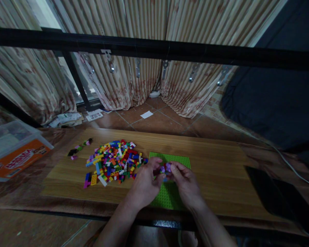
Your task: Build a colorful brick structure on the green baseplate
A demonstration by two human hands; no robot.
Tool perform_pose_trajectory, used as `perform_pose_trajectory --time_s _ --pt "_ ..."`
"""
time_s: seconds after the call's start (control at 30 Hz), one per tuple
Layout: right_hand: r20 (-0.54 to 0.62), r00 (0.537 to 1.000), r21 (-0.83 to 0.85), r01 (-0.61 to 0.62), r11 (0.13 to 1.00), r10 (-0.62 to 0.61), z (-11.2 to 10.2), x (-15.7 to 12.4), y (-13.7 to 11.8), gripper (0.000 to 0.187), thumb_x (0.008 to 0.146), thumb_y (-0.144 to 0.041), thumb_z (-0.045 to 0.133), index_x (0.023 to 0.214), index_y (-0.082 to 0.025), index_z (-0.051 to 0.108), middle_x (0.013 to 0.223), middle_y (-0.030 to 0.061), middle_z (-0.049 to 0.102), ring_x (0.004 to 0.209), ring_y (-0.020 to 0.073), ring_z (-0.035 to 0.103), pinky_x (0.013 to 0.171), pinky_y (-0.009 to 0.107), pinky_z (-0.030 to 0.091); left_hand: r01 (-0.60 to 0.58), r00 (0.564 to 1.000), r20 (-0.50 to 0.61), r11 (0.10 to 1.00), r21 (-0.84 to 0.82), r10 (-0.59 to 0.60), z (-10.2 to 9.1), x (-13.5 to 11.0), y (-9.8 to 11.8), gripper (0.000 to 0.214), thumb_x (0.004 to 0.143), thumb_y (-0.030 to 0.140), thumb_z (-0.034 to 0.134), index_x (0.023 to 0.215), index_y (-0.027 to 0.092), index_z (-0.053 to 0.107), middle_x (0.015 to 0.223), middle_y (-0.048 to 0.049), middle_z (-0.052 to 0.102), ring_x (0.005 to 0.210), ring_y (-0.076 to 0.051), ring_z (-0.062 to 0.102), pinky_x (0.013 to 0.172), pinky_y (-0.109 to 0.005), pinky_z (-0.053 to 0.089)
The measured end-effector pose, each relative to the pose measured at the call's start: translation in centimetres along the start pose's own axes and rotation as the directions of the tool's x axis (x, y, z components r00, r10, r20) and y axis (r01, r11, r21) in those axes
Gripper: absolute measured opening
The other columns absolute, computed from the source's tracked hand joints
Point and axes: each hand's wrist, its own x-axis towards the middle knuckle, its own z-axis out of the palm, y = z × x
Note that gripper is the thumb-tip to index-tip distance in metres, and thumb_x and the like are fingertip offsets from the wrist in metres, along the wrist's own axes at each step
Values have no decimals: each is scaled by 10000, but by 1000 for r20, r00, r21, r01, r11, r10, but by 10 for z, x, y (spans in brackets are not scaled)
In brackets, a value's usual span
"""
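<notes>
Both hands meet over a green studded baseplate (171, 202) on the wooden board. Between their fingertips is a small cluster of purple toy bricks (166, 167), with a bluish piece (166, 179) just below it. My right hand (185, 180) pinches the purple bricks between thumb and forefinger. My left hand (147, 180) curls around the cluster's left side, thumb against it and forefinger raised a little above. How the bricks join is too small and partly covered to make out. Left of my left hand lies a heap of mixed toy bricks (115, 161).
An orange-labelled clear plastic box (20, 154) stands at the far left. Several bricks (78, 148) lie apart behind the heap. A dark flat object (270, 192) rests on the right end of the board. A black rail (154, 48) with hanging metal hooks crosses in front of striped curtains.
</notes>
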Motion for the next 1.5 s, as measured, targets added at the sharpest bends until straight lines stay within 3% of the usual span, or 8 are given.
perform_pose_trajectory --time_s 0.2,0.47,0.57,0.87,1.07,1.27,1.37,1.5 --pt "41 999 79 0 997 -3 0 0 -5 213 764 -404 719 891 -232 724 776 2 679 679 108 576 646 233 477 -2 1000 14 983 -184 5 5 4 -5 243 822 188 562 1065 196 560 909 -26 663 805 -156 645 748 -275 516" --pt "-9 999 182 -35 983 37 3 3 -3 238 734 -398 747 905 -232 731 780 7 702 646 114 609 654 261 513 168 978 8 768 -618 -207 13 11 0 199 762 253 664 930 157 613 829 0 640 688 -116 623 692 -251 526" --pt "-20 999 165 -28 986 32 6 1 0 232 727 -383 756 907 -238 739 821 18 720 713 131 636 670 259 519 204 971 44 718 -665 -234 16 10 5 194 743 260 684 884 144 620 793 -2 646 698 -116 611 690 -242 517" --pt "-34 999 102 -22 995 26 7 0 -3 242 692 -390 776 882 -245 743 746 -6 703 641 108 608 613 234 508 201 974 43 754 -626 -224 15 8 7 150 726 276 677 768 146 613 628 31 604 579 -97 559 587 -208 467" --pt "-29 999 54 -38 998 40 5 3 -7 235 679 -404 774 807 -208 749 670 5 682 574 115 584 551 248 495 210 975 56 801 -560 -216 20 5 5 68 742 230 621 735 164 607 613 22 621 573 -110 576 580 -218 469" --pt "-217 976 51 23 998 -11 -33 19 -11 251 578 -384 828 770 -245 746 774 10 712 649 136 614 611 282 509 210 962 -72 886 -415 -262 0 12 -8 97 763 239 589 830 168 583 633 23 613 606 -131 601 615 -237 472" --pt "-183 977 -250 60 966 -108 -51 22 -5 244 591 -363 815 784 -229 747 819 33 717 746 180 639 707 333 515 190 968 -156 981 -46 -195 -19 15 -18 50 780 202 558 807 175 590 638 18 594 612 -135 578 583 -227 420" --pt "7 986 -541 144 829 -167 -52 19 5 226 715 -381 713 872 -220 740 895 48 704 779 191 636 728 340 509 237 968 -180 877 418 -175 -27 14 -22 109 822 157 502 796 176 606 648 -6 597 629 -144 566 586 -235 365"
